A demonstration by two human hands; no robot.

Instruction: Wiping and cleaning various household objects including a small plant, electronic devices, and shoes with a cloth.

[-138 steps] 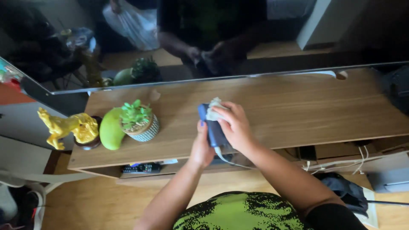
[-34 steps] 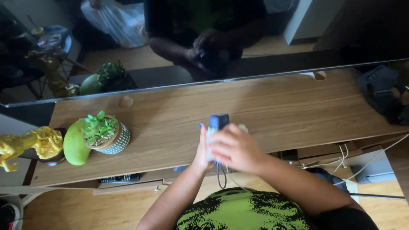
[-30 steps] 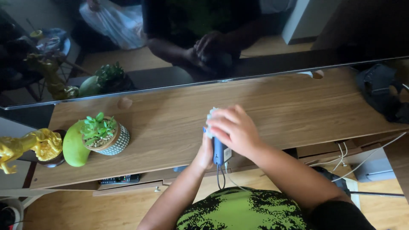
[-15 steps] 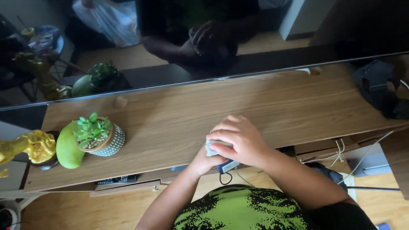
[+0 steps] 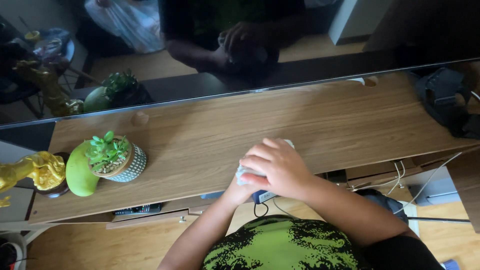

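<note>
At the near edge of a wooden desk (image 5: pixel 200 145), a person's right hand (image 5: pixel 277 167) curls over a pale cloth (image 5: pixel 243 175) pressed on a small blue device (image 5: pixel 262 196) (its black cord hangs below the edge). The left hand (image 5: pixel 237 189) sits under it, its grip hidden. Left of the hands stand a potted succulent (image 5: pixel 115 157), a green mango-shaped ornament (image 5: pixel 81 172) and a gold figurine (image 5: pixel 40 170). Beyond, a dark screen (image 5: pixel 300 45) mirrors the hands.
</note>
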